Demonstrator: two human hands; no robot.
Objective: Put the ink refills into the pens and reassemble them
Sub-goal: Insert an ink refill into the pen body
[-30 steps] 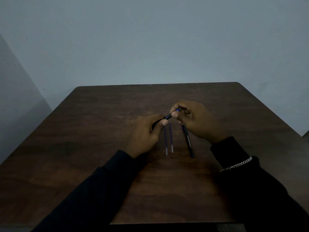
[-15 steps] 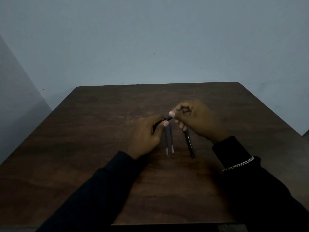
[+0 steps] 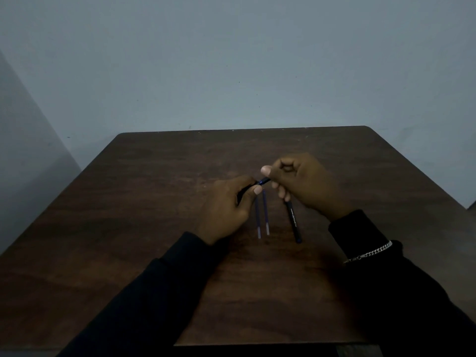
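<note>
On the dark wooden table, the left hand was curled closed around a dark pen barrel, of which only a short blue-black end showed beyond the thumb; this hold seemed meant to steady the barrel just above the tabletop while its end was worked from the other side. Just right of that hand, 2 blue ink refills lay side by side on the table, pale tips toward the near edge, apparently kept close under the hands for easy picking. Neither had been loaded yet. The right hand was held narrow, thumb and forefinger pinched at the barrel's exposed end; whether a tip or cap was being turned there could not be told, as the fingers hid it. Below that hand's lower fingers, a second black pen with white lettering lay on the table, slanting toward the near right, judged to be set aside for its turn.
</note>
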